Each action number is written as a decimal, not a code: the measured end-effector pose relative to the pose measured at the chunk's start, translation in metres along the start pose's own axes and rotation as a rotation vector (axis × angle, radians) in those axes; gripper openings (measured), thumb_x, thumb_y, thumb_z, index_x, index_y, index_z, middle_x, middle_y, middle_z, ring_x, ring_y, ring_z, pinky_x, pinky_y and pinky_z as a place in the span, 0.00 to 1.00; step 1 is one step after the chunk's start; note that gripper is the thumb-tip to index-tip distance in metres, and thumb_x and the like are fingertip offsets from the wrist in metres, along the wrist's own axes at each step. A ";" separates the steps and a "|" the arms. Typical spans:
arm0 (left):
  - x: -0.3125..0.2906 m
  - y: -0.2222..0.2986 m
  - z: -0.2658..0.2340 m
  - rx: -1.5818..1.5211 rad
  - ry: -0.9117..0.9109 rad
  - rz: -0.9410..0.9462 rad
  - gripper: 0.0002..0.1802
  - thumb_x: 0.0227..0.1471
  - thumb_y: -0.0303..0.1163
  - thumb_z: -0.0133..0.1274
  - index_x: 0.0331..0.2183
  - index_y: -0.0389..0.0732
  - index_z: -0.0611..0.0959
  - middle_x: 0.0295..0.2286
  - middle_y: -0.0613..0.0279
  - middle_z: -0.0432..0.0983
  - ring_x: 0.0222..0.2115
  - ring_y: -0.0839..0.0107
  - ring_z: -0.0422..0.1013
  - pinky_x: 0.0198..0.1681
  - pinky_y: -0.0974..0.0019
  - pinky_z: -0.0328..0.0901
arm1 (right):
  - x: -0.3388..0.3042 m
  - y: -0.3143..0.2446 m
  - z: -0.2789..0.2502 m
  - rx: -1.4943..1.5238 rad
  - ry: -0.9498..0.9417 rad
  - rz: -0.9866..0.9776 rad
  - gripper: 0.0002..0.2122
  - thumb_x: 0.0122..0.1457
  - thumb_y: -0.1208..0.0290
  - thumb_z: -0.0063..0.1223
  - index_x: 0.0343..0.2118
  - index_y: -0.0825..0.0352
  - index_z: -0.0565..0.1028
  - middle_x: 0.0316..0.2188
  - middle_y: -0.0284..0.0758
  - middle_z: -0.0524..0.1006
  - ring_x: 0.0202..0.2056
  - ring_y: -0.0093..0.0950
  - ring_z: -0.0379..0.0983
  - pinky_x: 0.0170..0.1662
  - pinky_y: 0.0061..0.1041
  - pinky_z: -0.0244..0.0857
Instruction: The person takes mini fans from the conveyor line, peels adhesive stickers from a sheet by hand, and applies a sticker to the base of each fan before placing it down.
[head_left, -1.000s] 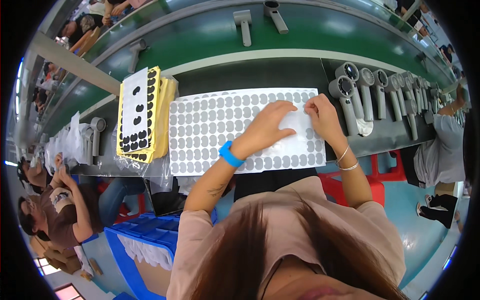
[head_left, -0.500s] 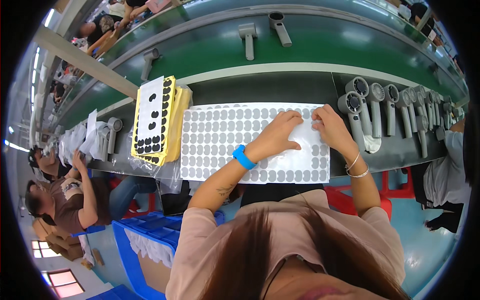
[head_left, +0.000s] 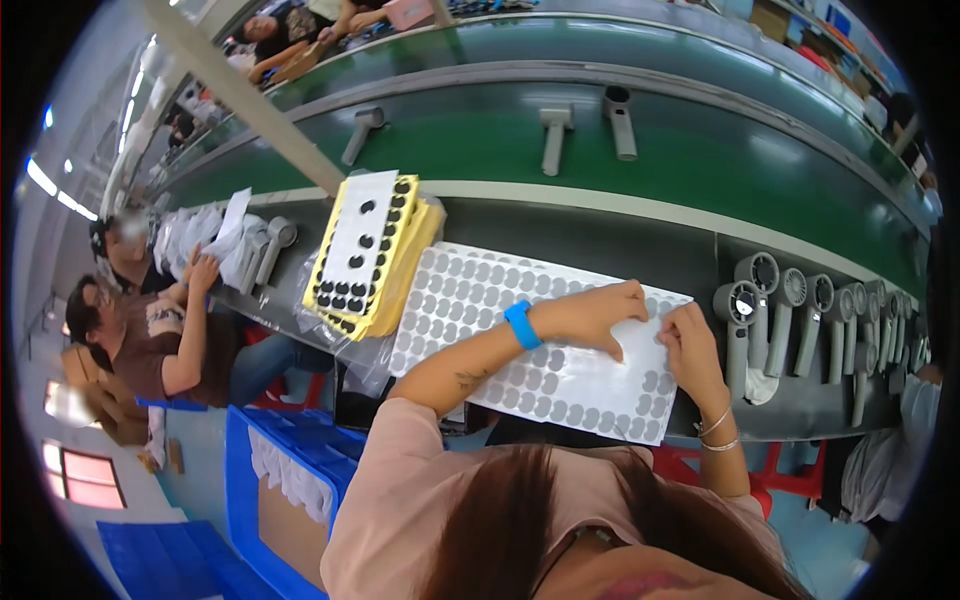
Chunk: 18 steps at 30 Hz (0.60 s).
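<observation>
A white sheet [head_left: 598, 382] with rows of grey, notched round stickers lies at a slant on the dark table edge in front of me. Part of it, at the right, is bare of stickers. My left hand [head_left: 598, 314] rests over this bare part, thumb spread from the fingers, holding nothing I can see. At the sheet's right edge, my right hand [head_left: 694, 350] has thumb and fingertips pinched together; whatever is between them is too small to make out. Left of the sheet is a stack of yellow sheets [head_left: 407, 258] with black stickers, a white strip sheet [head_left: 367, 228] on top.
Several grey handheld fans [head_left: 820, 320] stand in a row at the right. Fan bodies [head_left: 553, 142] lie on the green conveyor belt [head_left: 460, 150] beyond the table. A blue crate [head_left: 240, 480] sits low at the left, near a seated co-worker [head_left: 165, 345].
The whole view has tilted and shifted, so the sheet now appears slanted and lower. Both hands stay at the sheet's right part; my right fingertips have drawn together more tightly.
</observation>
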<state>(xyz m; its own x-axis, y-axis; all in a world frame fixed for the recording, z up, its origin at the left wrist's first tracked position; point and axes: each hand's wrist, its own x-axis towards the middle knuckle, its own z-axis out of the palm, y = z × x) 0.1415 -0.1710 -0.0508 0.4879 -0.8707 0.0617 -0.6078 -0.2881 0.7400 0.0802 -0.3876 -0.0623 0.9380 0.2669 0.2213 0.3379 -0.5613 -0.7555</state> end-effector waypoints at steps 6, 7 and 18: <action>0.060 -0.031 -0.063 -0.012 0.175 0.025 0.08 0.50 0.29 0.52 0.34 0.36 0.79 0.26 0.54 0.76 0.30 0.61 0.73 0.36 0.63 0.67 | 0.005 0.005 -0.004 -0.024 0.019 -0.049 0.07 0.46 0.84 0.53 0.27 0.69 0.68 0.27 0.40 0.67 0.30 0.40 0.67 0.33 0.32 0.62; 0.075 -0.043 -0.075 0.109 0.337 -0.021 0.08 0.50 0.27 0.48 0.33 0.37 0.79 0.29 0.50 0.75 0.32 0.54 0.71 0.39 0.58 0.66 | 0.005 0.005 -0.004 -0.027 0.024 -0.072 0.07 0.46 0.84 0.53 0.27 0.68 0.68 0.26 0.39 0.67 0.30 0.40 0.67 0.33 0.32 0.62; 0.088 -0.145 -0.166 1.129 0.378 -0.034 0.16 0.45 0.27 0.52 0.39 0.50 0.80 0.45 0.66 0.71 0.47 0.61 0.65 0.46 0.59 0.64 | -0.001 -0.003 -0.009 0.043 0.008 0.041 0.06 0.48 0.85 0.49 0.28 0.67 0.68 0.26 0.37 0.69 0.29 0.36 0.69 0.32 0.28 0.63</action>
<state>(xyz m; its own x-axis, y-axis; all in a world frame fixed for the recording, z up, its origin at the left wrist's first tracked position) 0.3769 -0.1395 -0.0414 0.5534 -0.7374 0.3871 -0.7062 -0.6619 -0.2512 0.0793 -0.3928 -0.0549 0.9515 0.2383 0.1947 0.2962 -0.5374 -0.7896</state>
